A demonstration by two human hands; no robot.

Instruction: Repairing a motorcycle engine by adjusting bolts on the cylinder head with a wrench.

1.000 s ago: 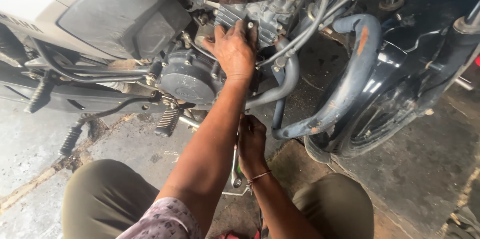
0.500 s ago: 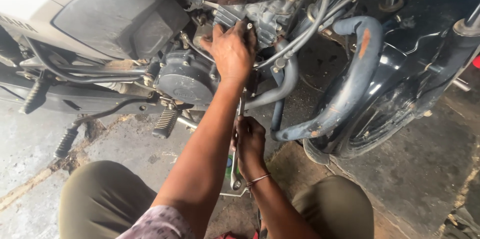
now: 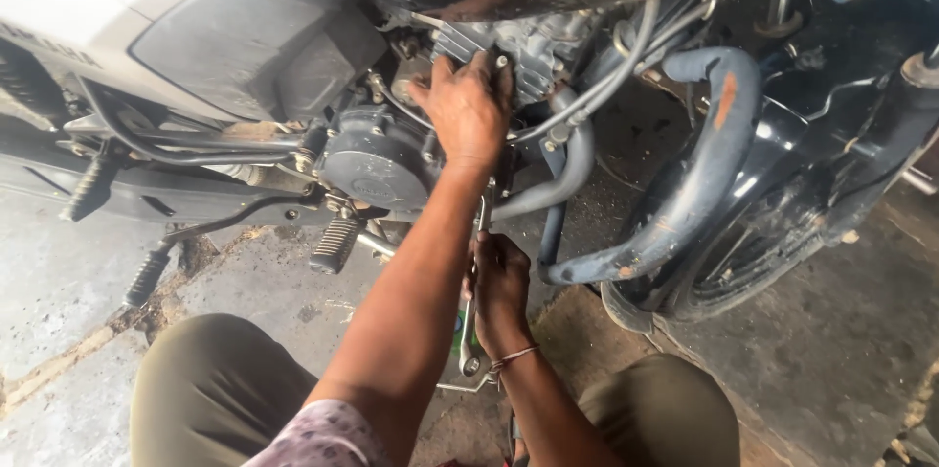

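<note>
Nearest are the person's knees in olive trousers (image 3: pixel 220 384), spread over the concrete floor (image 3: pixel 59 311). Between them the right hand (image 3: pixel 501 289) is closed around the shaft of a long metal wrench (image 3: pixel 473 315), which stands nearly upright with its ring end low near the wrist. The wrench looks stiff, fairly heavy and probably oily, so it is best gripped mid-shaft, as it is now.

Further off, the left hand (image 3: pixel 468 107) lies flat against the finned engine (image 3: pixel 533 46) of the motorcycle, fingers curled over its edge; whether it pinches anything small I cannot tell. The engine is rigid and fixed, with sharp fins and greasy faces.

Left of that hand sits a round grey engine cover (image 3: pixel 377 162), with a ribbed footrest (image 3: pixel 335 242) below it. To the right a bent blue crash bar (image 3: pixel 699 174) and grey hoses (image 3: pixel 577 149) crowd the gap, leaving the wrench little room to swing. The front tyre (image 3: pixel 743 252) stands far right.
</note>
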